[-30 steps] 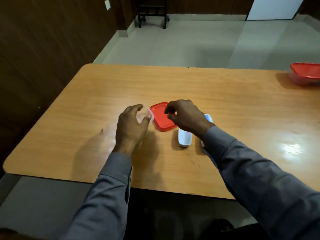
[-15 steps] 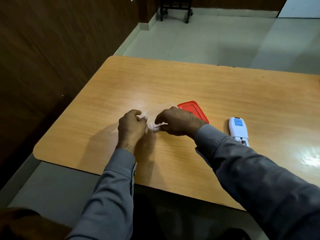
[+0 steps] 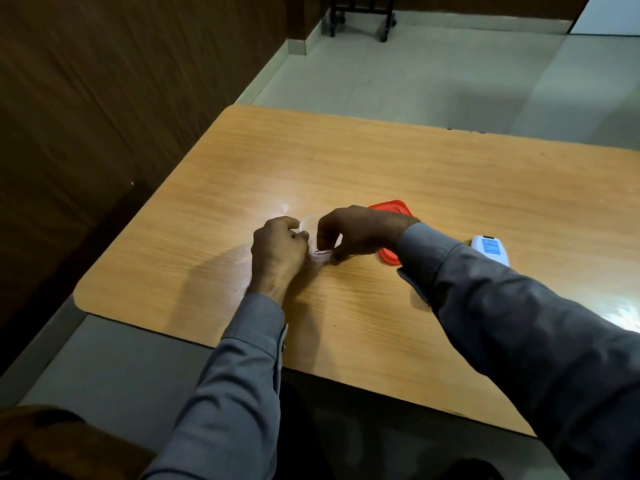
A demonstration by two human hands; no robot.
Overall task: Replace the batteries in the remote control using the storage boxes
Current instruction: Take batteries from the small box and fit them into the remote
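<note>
Both hands meet over the clear storage box near the left end of the wooden table. The left hand curls its fingers round the box's near-left side, while the right hand pinches a thin battery between thumb and fingertips at the box's near edge. The red lid lies flat just right, partly behind the wrist. The white remote rests farther right.

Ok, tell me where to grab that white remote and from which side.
Grip the remote across its long edges, coming from above. It lies flat on the table, apart from the red lid; its near end is hidden behind the right sleeve, so take the far half.
</note>
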